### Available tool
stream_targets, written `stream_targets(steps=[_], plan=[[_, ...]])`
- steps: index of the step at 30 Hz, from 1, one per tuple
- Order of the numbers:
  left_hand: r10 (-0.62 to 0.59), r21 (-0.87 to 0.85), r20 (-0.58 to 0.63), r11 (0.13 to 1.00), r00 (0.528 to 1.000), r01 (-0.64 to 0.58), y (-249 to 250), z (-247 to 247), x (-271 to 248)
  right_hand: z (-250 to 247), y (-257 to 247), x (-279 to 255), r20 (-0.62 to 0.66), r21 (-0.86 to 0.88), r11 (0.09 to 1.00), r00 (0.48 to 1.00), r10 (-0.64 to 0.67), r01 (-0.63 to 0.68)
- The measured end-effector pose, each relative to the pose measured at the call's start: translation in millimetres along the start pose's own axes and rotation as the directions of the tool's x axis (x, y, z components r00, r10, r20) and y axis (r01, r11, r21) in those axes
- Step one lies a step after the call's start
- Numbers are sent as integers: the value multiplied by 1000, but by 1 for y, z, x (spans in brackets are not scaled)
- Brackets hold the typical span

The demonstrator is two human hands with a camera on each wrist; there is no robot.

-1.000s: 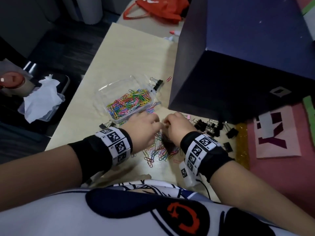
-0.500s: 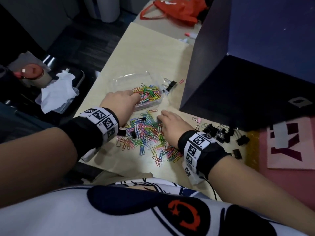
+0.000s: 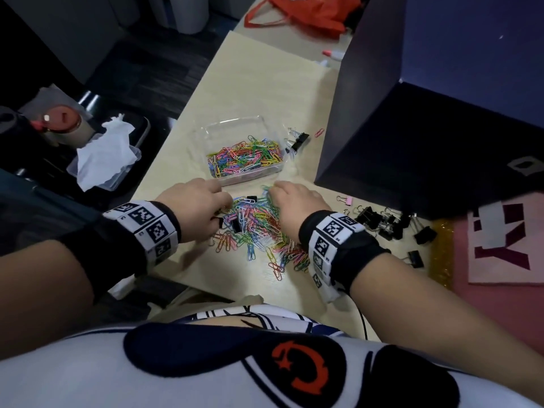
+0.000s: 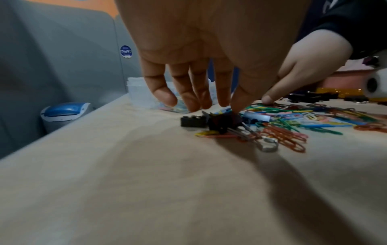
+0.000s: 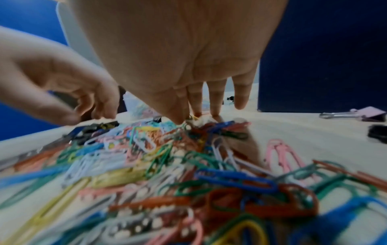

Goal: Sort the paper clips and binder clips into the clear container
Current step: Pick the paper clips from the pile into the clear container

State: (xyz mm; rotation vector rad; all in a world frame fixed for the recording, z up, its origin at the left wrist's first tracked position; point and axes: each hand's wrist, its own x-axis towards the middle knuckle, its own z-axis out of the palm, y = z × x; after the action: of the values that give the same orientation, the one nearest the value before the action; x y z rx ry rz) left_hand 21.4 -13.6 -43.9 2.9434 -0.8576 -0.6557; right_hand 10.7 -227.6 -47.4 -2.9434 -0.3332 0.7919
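The left hand [image 3: 194, 206] reaches down with its fingers loosely spread, fingertips [image 4: 236, 106] on a black binder clip [image 4: 222, 122] at the left edge of the loose paper clips [image 3: 259, 228]. The right hand [image 3: 297, 206] has straight fingers resting on the pile's far side, gripping nothing. The clear container [image 3: 235, 134], part full of clips, stands just beyond, mid-table [image 3: 265, 83]. More binder clips [image 3: 379, 222] lie right, near the dark box [image 3: 426, 128]. Bare surface stretches toward the far edge.
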Motion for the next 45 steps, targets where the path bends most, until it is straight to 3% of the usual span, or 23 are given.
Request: stream_targets(steps=[4,7,9,11,17,22,27,30,35,39,45], plan=[[-14,65,84,998,996,9,-11,0,-5,-8,3,-1,-64,-84,986,989,137,-142],[-1,121,111,993,994,-12,-11,-1,-3,-8,-9,11,-142,-34,999,990,19,-24],[19,153,115,988,993,-37,-10,-2,-2,-3,-21,19,-107,-9,995,989,-101,101],[44,200,106,978,993,-65,-9,-2,-1,3,-28,22,-69,-12,991,989,-132,132],[70,243,87,966,994,-89,-7,-4,3,3,-28,21,-86,16,1000,996,-23,25],[99,272,23,957,995,-101,-7,-2,5,0,-27,15,-119,138,987,988,102,-85],[271,289,19,920,962,-265,-12,-1,8,-6,-23,7,-114,283,941,967,226,-187],[282,296,25,914,959,-276,-14,-2,9,-7,-19,3,-125,333,917,954,272,-218],[283,306,-9,914,959,-267,-8,-4,9,2,-8,-11,-205,463,840,888,412,-283],[310,318,-28,904,950,-286,-2,-16,13,13,8,-32,-154,528,745,817,555,-407],[291,248,-34,929,956,-274,33,-40,36,18,41,-62,-128,668,519,604,786,-534]])
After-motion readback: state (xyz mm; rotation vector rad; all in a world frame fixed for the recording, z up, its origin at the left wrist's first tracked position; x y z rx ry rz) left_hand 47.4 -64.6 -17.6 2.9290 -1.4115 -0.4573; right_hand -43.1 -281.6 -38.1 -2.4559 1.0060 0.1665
